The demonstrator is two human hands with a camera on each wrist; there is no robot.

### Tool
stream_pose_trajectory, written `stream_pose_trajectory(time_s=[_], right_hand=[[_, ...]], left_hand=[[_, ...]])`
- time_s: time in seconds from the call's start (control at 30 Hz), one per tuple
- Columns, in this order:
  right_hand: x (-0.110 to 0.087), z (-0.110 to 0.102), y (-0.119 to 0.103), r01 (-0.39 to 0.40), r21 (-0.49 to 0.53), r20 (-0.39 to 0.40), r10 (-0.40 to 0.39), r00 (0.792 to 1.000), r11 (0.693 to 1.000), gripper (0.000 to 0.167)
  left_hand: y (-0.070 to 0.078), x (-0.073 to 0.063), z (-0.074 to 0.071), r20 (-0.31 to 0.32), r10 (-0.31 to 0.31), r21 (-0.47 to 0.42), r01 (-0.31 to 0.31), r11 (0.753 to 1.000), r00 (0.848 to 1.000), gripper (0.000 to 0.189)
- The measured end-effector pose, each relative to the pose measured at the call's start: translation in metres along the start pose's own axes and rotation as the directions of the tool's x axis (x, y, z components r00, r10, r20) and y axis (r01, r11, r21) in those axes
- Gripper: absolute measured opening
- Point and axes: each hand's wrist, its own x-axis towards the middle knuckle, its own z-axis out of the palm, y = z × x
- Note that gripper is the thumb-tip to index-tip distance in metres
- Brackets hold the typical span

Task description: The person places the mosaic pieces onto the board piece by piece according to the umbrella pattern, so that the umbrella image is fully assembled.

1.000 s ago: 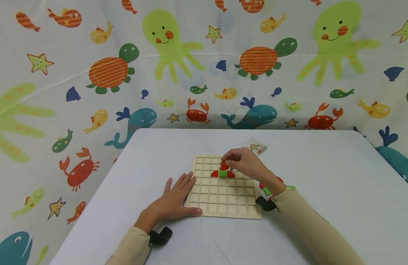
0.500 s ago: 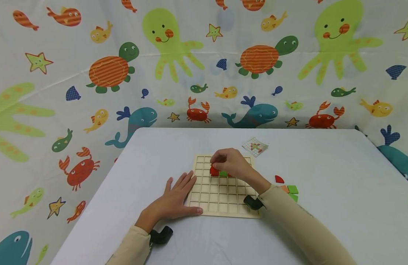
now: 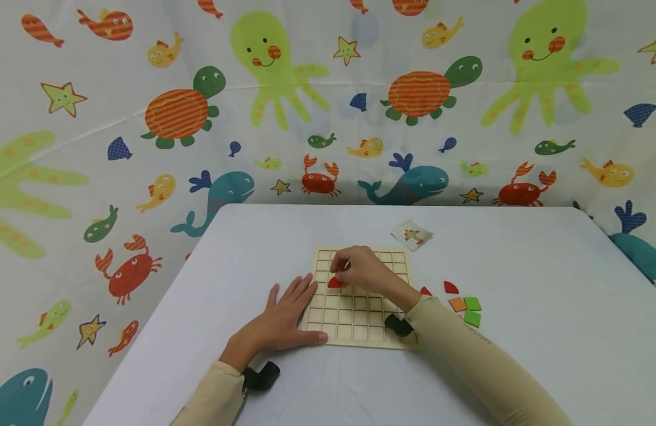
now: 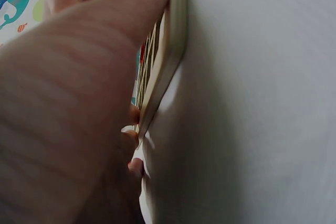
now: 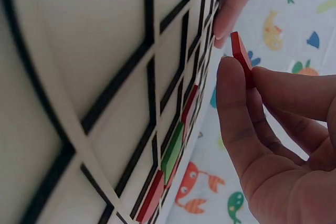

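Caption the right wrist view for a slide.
Right grip pinches a red piece above a grid board, on which a green piece lies.

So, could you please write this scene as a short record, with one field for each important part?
Left grip: spread at the board's left side, thumb on the near corner
Right grip: pinches a held red piece, apart from the board
Board: wooden, gridded, flat on the white table
On board: green piece between red pieces
Right of board: loose red piece, orange piece, green pieces; sleeve hides some
Beyond board: pattern card
Backdrop: cloth with sea animals
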Motion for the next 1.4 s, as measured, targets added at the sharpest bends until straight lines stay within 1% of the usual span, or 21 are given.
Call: stream_pose_trajectory(time_s=[0.17, 0.3, 0.43, 0.8, 0.93, 1.17, 1.33, 1.4], right_hand=[[0.002, 0.006, 0.001, 0.008, -0.045, 0.021, -0.007, 1.0, 0.999, 0.01], [0.003, 0.008, 0.0, 0.041, -0.119, 0.027, -0.038, 0.999, 0.992, 0.014], [0.004, 0.01, -0.002, 0.07, -0.159, 0.042, -0.064, 0.997, 0.985, 0.014], [0.005, 0.013, -0.004, 0.11, -0.215, 0.044, -0.103, 0.994, 0.97, 0.015], [0.006, 0.013, -0.004, 0.112, -0.235, 0.045, -0.104, 0.993, 0.965, 0.016], [0.003, 0.012, -0.005, 0.144, -0.268, 0.066, -0.131, 0.989, 0.953, 0.018], [0.005, 0.014, -0.003, 0.164, -0.306, 0.1, -0.139, 0.985, 0.938, 0.021], [0.005, 0.015, -0.002, 0.166, -0.308, 0.11, -0.139, 0.984, 0.937, 0.022]], left_hand=[[0.001, 0.0, -0.001, -0.004, 0.005, -0.009, -0.005, 1.0, 1.0, 0.117], [0.001, 0.0, -0.001, -0.006, 0.006, -0.013, -0.006, 1.0, 1.0, 0.116], [0.001, 0.0, -0.001, -0.005, 0.008, -0.015, -0.008, 1.0, 1.0, 0.116], [0.0, 0.002, -0.001, -0.007, 0.017, -0.014, -0.017, 1.0, 1.0, 0.116], [0.0, 0.002, -0.002, -0.005, 0.021, -0.019, -0.021, 1.0, 1.0, 0.116], [0.0, 0.001, -0.001, -0.003, 0.013, -0.024, -0.013, 1.0, 1.0, 0.116], [0.002, 0.001, -0.002, 0.001, 0.008, -0.016, -0.008, 1.0, 1.0, 0.116], [0.002, 0.001, -0.002, 0.001, 0.006, -0.012, -0.006, 1.0, 1.0, 0.116]])
